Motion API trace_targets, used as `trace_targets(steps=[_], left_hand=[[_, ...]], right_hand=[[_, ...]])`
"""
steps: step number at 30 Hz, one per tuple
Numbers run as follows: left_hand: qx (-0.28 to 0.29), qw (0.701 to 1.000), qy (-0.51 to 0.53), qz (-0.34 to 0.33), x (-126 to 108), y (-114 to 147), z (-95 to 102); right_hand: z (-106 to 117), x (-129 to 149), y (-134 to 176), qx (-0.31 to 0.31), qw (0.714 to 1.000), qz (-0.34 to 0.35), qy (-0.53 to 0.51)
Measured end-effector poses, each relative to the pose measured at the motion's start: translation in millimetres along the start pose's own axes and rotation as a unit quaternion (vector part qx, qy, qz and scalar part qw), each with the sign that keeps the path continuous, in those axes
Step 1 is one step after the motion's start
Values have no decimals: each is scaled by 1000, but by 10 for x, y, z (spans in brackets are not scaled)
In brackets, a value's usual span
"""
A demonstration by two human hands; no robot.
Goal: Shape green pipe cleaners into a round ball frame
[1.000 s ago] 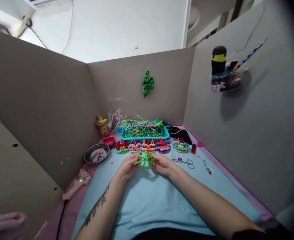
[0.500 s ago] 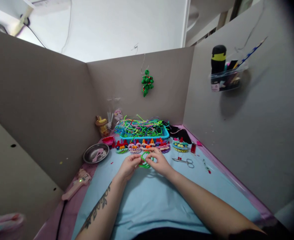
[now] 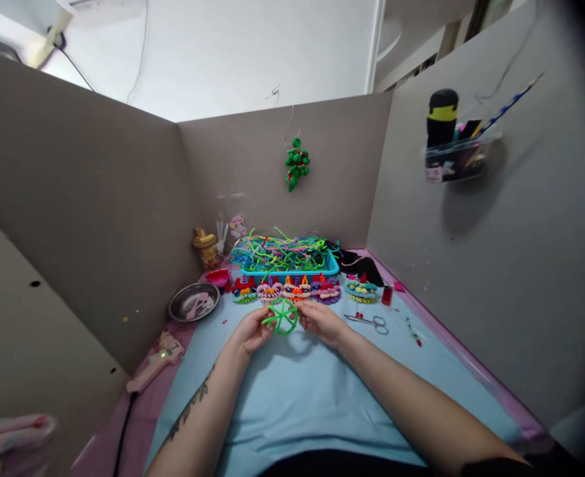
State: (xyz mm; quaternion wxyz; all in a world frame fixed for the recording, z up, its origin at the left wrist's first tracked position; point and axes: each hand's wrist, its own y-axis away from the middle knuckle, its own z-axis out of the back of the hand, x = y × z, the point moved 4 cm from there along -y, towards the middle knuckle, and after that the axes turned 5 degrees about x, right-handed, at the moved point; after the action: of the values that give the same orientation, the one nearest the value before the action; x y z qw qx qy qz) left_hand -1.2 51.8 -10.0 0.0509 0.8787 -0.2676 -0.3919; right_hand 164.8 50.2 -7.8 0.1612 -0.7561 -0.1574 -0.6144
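Between my two hands is a green pipe-cleaner wheel (image 3: 283, 316), a round ring with spokes meeting in its middle, facing me. My left hand (image 3: 253, 329) pinches its left side, where a short end sticks out. The fingers of my right hand (image 3: 320, 320) are closed on its right edge. The wheel is held above the blue cloth (image 3: 292, 397). Just behind it stands a row of several colourful fuzzy pipe-cleaner figures (image 3: 297, 289) with horns and eyes.
A blue tray (image 3: 292, 273) heaped with pipe cleaners stands at the back. Scissors (image 3: 369, 322) lie to the right. On the left are a metal bowl (image 3: 175, 306) and a pink glue gun (image 3: 156, 364) with a cord. Grey panels (image 3: 282, 146) enclose the table.
The green wheel has turned from nearly edge-on to face me. My right hand has drawn off its top to the right edge, and the view has shifted slightly.
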Motion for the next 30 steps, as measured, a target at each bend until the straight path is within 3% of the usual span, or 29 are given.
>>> trace_targets(steps=[2,5,8,10,14,18,21,24,27,30], left_hand=[[5,1000,6,12,14,-12,0],[32,999,-1,-2,24,-3,-22],[64,996,-9,-60,-2,29,-44],[61,994,-18,-89,-14,40,-40],[17,995,-7,-101,-13,11,-12],[-20,994,45,-101,-23,-27,-12],[-52,991,77,-100,-20,-43,-11],[-71,990,78,-93,0,-65,5],[-52,992,67,-91,10,-80,23],[18,996,30,-77,18,-51,-10]], right_hand=[[-37,-73,-1,40,993,-48,-104],[-28,-130,-11,36,974,-79,-209],[17,-149,-24,17,960,-93,-265],[19,-147,-18,36,957,-106,-269],[-45,-73,29,111,975,-59,-185],[-147,22,80,142,989,39,-8],[-234,98,101,119,977,128,125],[-298,156,107,69,965,187,171],[-257,124,64,24,986,148,67],[-88,7,-7,-35,985,47,-161]])
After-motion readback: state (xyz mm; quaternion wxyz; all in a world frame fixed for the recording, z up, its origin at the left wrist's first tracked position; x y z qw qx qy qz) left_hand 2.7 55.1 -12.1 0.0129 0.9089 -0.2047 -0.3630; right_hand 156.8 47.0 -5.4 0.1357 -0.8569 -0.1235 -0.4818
